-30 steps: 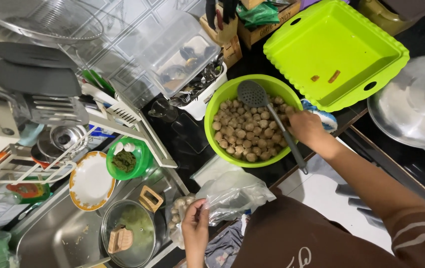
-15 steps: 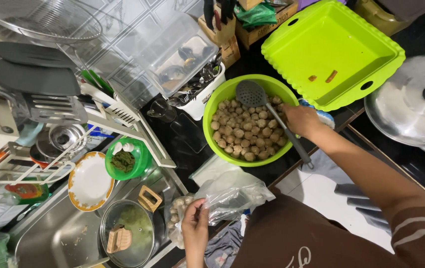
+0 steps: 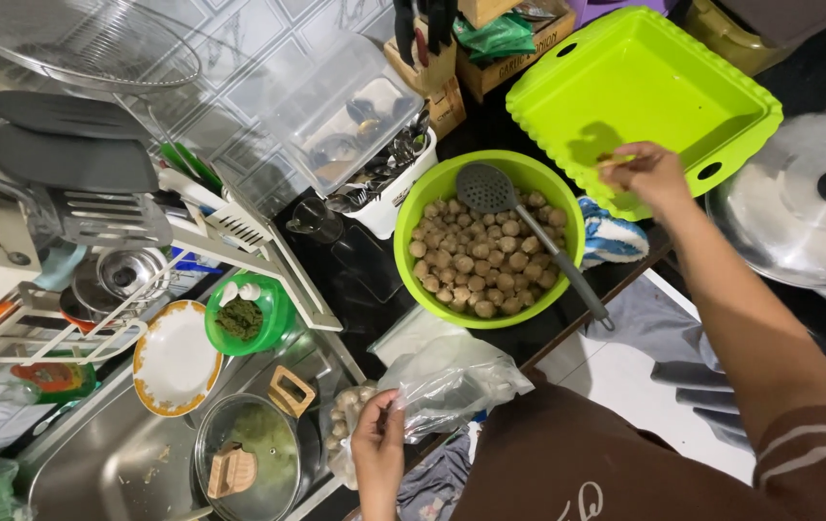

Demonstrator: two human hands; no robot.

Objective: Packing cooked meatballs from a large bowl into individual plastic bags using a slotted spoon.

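1. A clear plastic bag of brown meatballs (image 3: 432, 391) is pinched at its mouth by the left hand (image 3: 377, 439), at the counter (image 3: 355, 280) edge beside the steel sink (image 3: 95, 463); meatballs could be spilled if the bag sags.
2. The right hand (image 3: 649, 174), fingers curled and holding nothing that can be seen, is held over the lime-green square plastic tray (image 3: 683, 87); the grey slotted spoon (image 3: 529, 236), left leaning in the round lime-green bowl of meatballs (image 3: 423, 203), could be knocked by the forearm.

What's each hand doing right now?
Left hand: closed on the plastic bag.
Right hand: fingers curled over the green tray; whether it holds anything cannot be told.

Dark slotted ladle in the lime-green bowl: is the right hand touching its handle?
Apart. The head view shows the right hand over the green tray's rim, clear of the ladle.
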